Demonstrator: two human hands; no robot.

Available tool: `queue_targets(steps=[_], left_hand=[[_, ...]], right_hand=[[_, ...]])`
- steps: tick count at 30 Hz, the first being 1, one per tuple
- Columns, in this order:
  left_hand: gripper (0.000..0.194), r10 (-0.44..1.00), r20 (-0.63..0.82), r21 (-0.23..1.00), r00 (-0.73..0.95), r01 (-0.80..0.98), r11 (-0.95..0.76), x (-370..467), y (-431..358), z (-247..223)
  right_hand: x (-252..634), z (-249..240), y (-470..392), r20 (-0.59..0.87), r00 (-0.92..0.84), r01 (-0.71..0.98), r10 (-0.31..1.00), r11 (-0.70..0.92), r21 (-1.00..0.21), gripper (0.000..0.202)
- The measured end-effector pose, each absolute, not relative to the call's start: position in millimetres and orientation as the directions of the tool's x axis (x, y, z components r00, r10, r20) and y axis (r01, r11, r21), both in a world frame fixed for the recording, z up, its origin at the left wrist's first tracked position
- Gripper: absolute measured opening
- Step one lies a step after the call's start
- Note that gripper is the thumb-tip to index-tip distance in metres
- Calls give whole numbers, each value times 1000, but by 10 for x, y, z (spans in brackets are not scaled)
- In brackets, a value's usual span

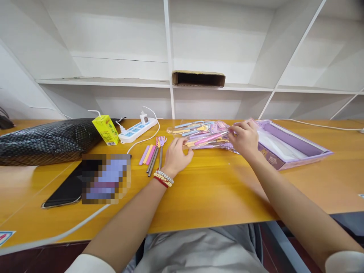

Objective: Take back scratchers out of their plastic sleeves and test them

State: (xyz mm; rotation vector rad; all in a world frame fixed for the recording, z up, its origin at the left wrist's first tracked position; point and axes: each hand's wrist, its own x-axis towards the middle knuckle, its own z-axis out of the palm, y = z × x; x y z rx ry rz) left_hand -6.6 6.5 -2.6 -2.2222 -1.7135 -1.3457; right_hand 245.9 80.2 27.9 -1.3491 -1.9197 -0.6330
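My right hand (245, 138) pinches the right end of a pink-handled back scratcher (209, 139) in a clear wrapper. My left hand (178, 156), with bracelets at the wrist, is near its other end, thumb and fingers apart. Beneath and behind lies a pile of wrapped back scratchers (196, 127) with blue, yellow and purple handles. Left of my left hand, several unwrapped back scratchers (155, 153) with small hand-shaped heads, metal rods and coloured handles lie side by side on the wooden table (204, 197).
A purple box (295, 146) lies open at the right. To the left are a power strip (139, 130), a yellow drink carton (105, 129), a black wrapped bundle (51, 140) and a dark phone (66, 185) by a blurred patch. A cardboard box (199, 79) sits on the shelf.
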Motion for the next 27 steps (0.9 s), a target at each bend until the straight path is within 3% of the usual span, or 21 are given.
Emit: queue_targets(steps=[7, 10, 14, 17, 27], left_hand=[[39, 713, 679, 349, 174, 779, -522, -71, 44, -14], [21, 741, 622, 355, 254, 752, -556, -100, 64, -15], [32, 818, 514, 382, 257, 785, -487, -100, 114, -59], [27, 839, 466, 387, 281, 788, -479, -69, 134, -94], [31, 882, 441, 669, 166, 594, -447, -61, 202, -134]], right_hand=[[2599, -77, 809, 872, -154, 898, 465, 434, -72, 16], [2600, -127, 814, 868, -132, 894, 479, 436, -105, 17], [2600, -140, 789, 861, -143, 895, 488, 435, -99, 17], [2589, -134, 769, 856, -149, 901, 494, 425, -89, 18], [2511, -108, 680, 871, -129, 931, 474, 360, -57, 18]])
